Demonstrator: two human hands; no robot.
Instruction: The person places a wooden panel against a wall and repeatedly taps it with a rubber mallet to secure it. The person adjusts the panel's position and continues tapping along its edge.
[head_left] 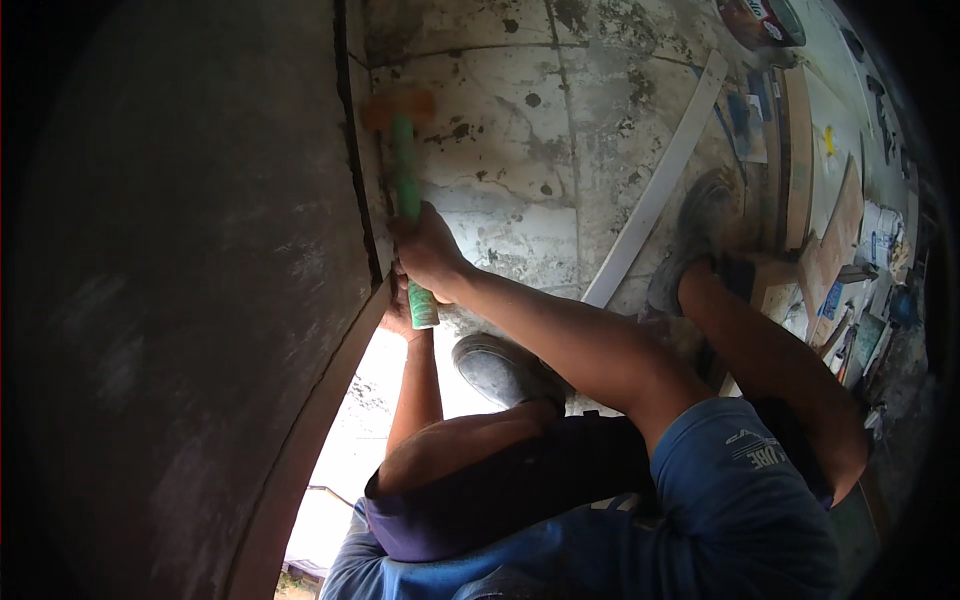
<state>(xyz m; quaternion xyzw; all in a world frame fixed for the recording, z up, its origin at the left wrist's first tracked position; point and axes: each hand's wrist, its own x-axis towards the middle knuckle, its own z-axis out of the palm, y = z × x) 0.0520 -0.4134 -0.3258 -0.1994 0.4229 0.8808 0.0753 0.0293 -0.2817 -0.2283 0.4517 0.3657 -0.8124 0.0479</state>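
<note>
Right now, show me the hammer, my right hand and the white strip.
Hammer [407, 178]: head view, on the green handle.
Right hand [430, 252]: head view, back of the hand.
White strip [657, 180]: head view, middle of its face.

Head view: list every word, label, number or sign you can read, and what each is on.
Blue sleeve: pale printed lettering, partly legible; wording not transcribed.
Dark red container, top right: pale lettering; not transcribed.
White package, far right: blue print, too small to read.
Hammer: no readable lettering.

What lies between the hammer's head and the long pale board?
Only stained, tiled floor shows between the hammer's head and the pale board in the head view.
</note>
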